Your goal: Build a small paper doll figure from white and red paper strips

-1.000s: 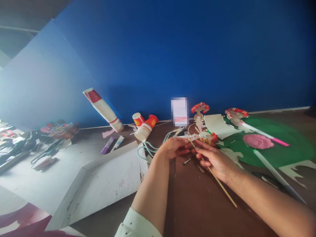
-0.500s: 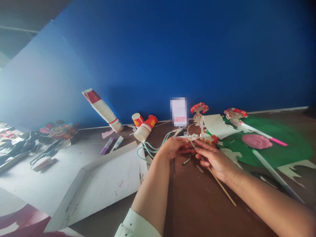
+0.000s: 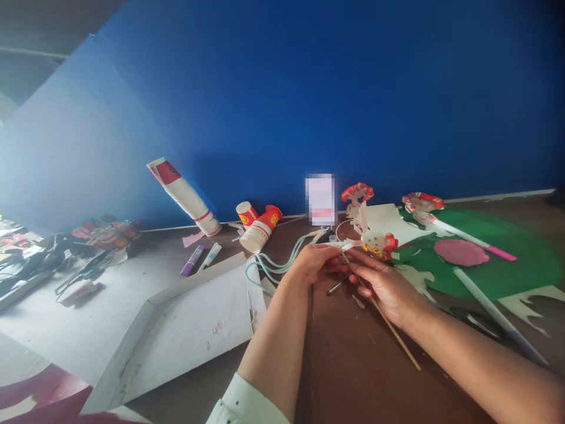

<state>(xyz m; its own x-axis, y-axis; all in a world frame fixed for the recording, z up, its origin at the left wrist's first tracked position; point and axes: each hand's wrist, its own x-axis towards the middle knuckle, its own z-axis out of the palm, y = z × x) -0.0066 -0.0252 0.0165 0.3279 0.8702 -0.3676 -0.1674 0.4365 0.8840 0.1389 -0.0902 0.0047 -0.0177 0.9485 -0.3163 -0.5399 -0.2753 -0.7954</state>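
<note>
A thin wooden stick (image 3: 397,337) slants down to the right out of my right hand (image 3: 383,287), whose fingers are closed around it. My left hand (image 3: 314,262) pinches at the stick's upper end, its fingertips meeting those of the right. A white strip (image 3: 351,245) juts out above the fingertips. Just behind them is a paper cut-out figure (image 3: 378,242) with red and yellow decoration; whether it is joined to the stick I cannot tell. A curled white paper (image 3: 391,221) rises behind it. Below the fingers lies a small dark pen-like piece (image 3: 334,289).
At left sits a shallow white box lid (image 3: 185,335), with glue sticks (image 3: 192,261) behind it. Stacked paper cups (image 3: 188,200) lean against the blue wall (image 3: 282,106). Pale cables (image 3: 282,262) run beside my left wrist. Green paper (image 3: 521,253) and a white tube (image 3: 494,312) lie right.
The red and yellow figure has shifted slightly right and shows more of itself. The curled white paper has turned a little. Both hands keep nearly the same place and grip.
</note>
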